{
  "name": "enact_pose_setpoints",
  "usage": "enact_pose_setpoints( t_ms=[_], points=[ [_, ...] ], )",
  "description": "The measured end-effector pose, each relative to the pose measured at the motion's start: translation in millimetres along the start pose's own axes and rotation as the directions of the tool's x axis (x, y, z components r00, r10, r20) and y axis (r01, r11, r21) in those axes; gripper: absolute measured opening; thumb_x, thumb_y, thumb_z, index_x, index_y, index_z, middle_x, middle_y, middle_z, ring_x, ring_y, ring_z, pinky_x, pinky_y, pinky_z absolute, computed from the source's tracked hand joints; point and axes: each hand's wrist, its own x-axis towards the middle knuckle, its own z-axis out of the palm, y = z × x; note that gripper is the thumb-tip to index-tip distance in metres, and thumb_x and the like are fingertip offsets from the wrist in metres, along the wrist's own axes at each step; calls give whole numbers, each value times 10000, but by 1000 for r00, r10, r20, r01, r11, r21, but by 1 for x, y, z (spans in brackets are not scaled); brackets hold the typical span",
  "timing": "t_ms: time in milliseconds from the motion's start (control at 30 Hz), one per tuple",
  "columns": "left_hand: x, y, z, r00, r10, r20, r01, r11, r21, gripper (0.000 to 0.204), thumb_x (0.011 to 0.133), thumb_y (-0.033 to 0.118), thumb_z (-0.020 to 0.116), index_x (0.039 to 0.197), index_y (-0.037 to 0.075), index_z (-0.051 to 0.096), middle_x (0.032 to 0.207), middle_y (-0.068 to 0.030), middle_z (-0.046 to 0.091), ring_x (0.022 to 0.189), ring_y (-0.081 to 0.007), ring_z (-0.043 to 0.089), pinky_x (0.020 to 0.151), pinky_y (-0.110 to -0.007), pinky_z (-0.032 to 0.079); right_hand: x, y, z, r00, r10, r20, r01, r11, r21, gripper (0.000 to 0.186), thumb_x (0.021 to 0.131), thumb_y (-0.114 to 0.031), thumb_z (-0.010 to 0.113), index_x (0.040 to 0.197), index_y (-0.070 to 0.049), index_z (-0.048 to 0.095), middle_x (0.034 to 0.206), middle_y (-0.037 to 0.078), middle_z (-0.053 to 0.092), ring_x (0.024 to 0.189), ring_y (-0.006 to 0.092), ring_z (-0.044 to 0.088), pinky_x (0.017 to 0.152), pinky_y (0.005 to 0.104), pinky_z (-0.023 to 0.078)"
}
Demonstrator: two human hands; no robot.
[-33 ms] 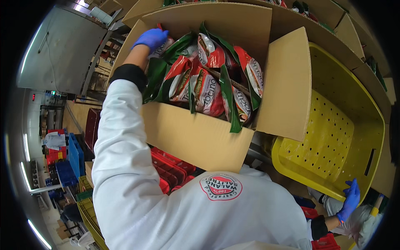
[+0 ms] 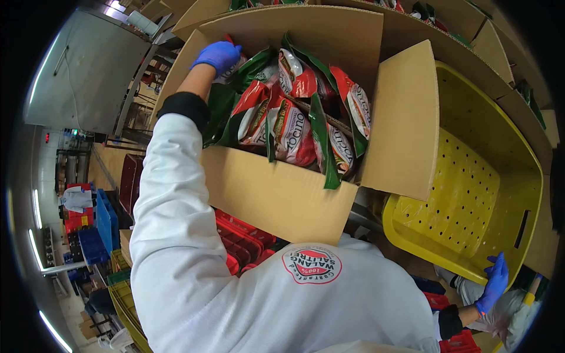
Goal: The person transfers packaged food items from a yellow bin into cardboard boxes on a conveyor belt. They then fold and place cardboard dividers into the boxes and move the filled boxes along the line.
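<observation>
Several glossy red, white and green plastic pouches [image 2: 292,132] stand packed in an open brown cardboard box [image 2: 329,29], apparently kept upright by leaning on one another and the walls. At the far left corner, the blue-gloved left hand [image 2: 218,57] curls its fingers over 1 pouch top; whether it grips or merely presses cannot be told. The near flap [image 2: 276,191] folds down toward the wearer, leaving that edge low for reaching; the right flap [image 2: 406,123] juts outward over a yellow perforated plastic tub [image 2: 453,259], narrowing the passage between the 2 containers. Beside the tub's near rim, the blue-gloved right hand [image 2: 496,277] is open, fingers spread, seemingly steadying it, though contact is unclear. Red plastic crates [image 2: 238,235] sit below.
</observation>
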Motion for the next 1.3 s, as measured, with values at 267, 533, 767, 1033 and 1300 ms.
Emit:
enact_pose_setpoints(
  t_ms=[267, 533, 767, 1033, 1300],
  points=[
    [-4, -10, 13, 988, 142, 65, -149, 983, 106, 561, 953, 439, 388, 1173, -48, 559, 1146, -276, 612, 1071, -433, 585, 952, -481, 443, 0, -6, 11, 998, -33, -61, 39, 994, 97, 475, 942, -451, 555, 885, 6, 673, 747, 57, 642, 558, 98, 483, 541, 246, 369],
    [4, -7, 28, 999, 8, 45, -4, 996, -94, 549, 908, 460, 429, 1150, 11, 630, 1198, -233, 609, 1087, -403, 592, 950, -458, 451, 1, 1, 8, 999, -13, -41, 16, 996, 91, 425, 950, -401, 561, 930, 7, 678, 735, 68, 652, 507, 109, 486, 494, 270, 375],
    [15, -19, 37, 998, 43, -41, -52, 963, -265, 699, 884, 624, 408, 1168, 26, 631, 1181, -243, 617, 1122, -403, 577, 944, -461, 451, -12, -7, 11, 990, -74, -120, 76, 997, 9, 371, 956, -345, 564, 962, 4, 689, 698, 37, 654, 503, 83, 471, 472, 260, 381],
    [-76, 118, -73, 929, -73, -362, -11, 974, -224, 522, 899, 482, 539, 1152, 40, 650, 1123, -240, 632, 1053, -393, 607, 898, -436, 472, -30, 11, 31, 485, -666, -567, 579, 730, -362, 130, 800, -173, 667, 689, -105, 658, 642, 84, 587, 625, 283, 568, 605, 407, 431],
    [-150, 249, -117, 448, 348, -823, -861, 414, -294, 245, 962, 48, 534, 1178, -2, 638, 1136, -99, 667, 963, -156, 617, 866, -296, 475, 11, 31, -4, 309, -715, -628, 604, 657, -451, 243, 819, -151, 582, 585, -91, 552, 562, 101, 510, 559, 310, 512, 563, 422, 374]
  ],
)
